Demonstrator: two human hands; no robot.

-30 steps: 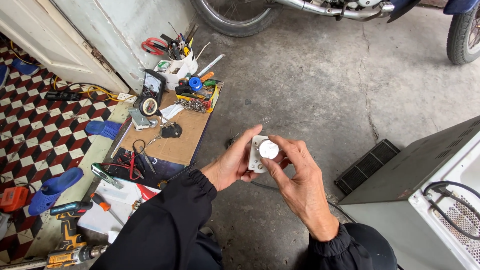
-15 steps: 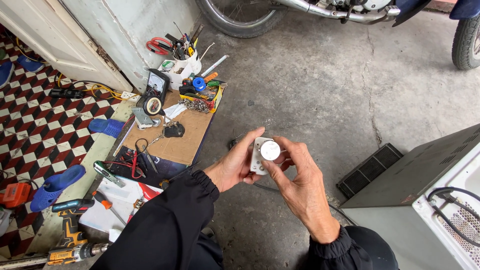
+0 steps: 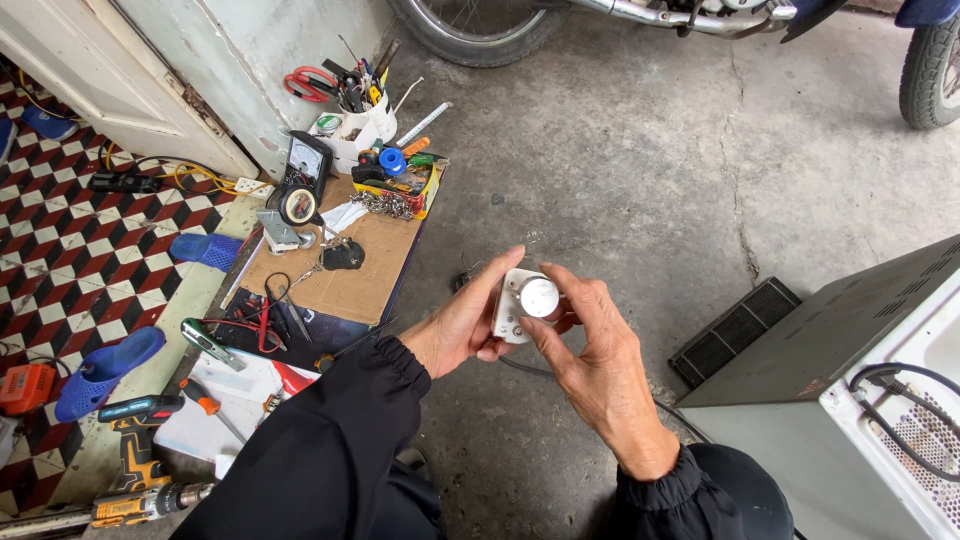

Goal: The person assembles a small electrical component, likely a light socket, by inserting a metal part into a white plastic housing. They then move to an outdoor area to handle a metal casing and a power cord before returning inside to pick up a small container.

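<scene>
Nearest the camera, 2 black sleeves reach forward over a bare, grey concrete floor [image 3: 640, 180] that is stained and cracked. The left hand [image 3: 465, 328] cups a small white dial switch [image 3: 522, 303] from the side and below, fingers wrapped behind its plate, while the right hand [image 3: 600, 365] grips it from the other side, with the thumb and a fingertip pinching the round white knob [image 3: 539, 297] on its face; the switch is held in the air between the 2 hands, above the floor. A thin dark cable [image 3: 520, 367] trails beneath the hands. To the right stands a white microwave oven [image 3: 850, 400] with its grey casing tilted open, black wires showing at its edge, and a black vent grille [image 3: 735, 328] lies just beside it. To the left, a flat sheet of cardboard [image 3: 345, 265] serves as a work mat on the floor, carrying a ring of keys, red-handled pliers [image 3: 262, 325], an analogue multimeter [image 3: 305, 165] and a roll of tape [image 3: 297, 205]. A cordless drill [image 3: 140, 480] lies near the lower left corner. Beyond the mat sits a white tub of hand tools [image 3: 365, 115] against a pale, worn door [image 3: 270, 60]. Past the door's edge the floor turns to red, black and white checkered tile [image 3: 60, 260], where blue sandals [image 3: 105, 360] lie. Farthest off, a motorcycle wheel [image 3: 470, 30] and exhaust pipe cross the top.
</scene>
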